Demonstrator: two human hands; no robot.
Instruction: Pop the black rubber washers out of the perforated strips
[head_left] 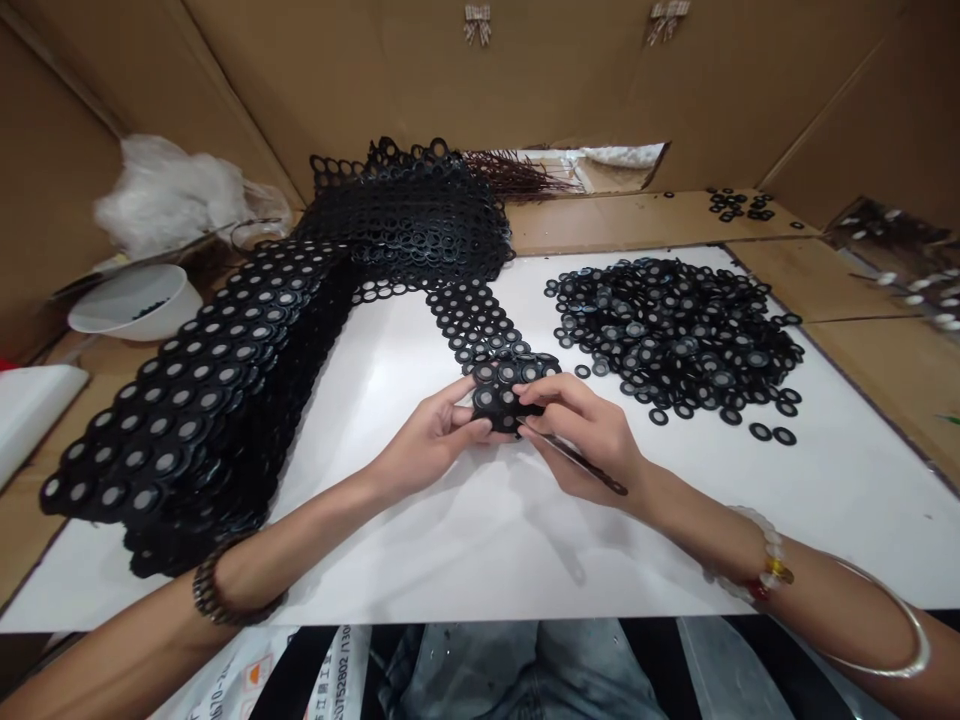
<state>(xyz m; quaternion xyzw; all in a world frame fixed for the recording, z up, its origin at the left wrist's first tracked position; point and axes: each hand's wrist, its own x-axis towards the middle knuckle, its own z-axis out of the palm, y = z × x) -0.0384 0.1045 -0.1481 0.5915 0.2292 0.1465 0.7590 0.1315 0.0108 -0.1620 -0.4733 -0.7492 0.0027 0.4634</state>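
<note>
Both hands are meeting near the middle of the white worktop, a little toward its near edge, over the free end of a black punched strip. The left hand is pinching that end from the left, thumb and fingers pressed together on the strip's edge. The right hand is lying over the end from the right, its fingertips pressing down on the strip's rings, while a thin dark tool is sitting tucked between the fingers and slanting out toward the near right.

The strip is running with its long axis from the hands away toward the far left, where it is joining a heap of folded strip near the far edge of the worktop. Its free end is pointing toward the person.

A second, wider run of strip with filled rings is lying along the left edge, slanting from the far middle down to the near left corner. A pile of loose black rings is spreading over the far right part of the worktop, well apart from the hands. A white bowl is standing beyond the left edge.
</note>
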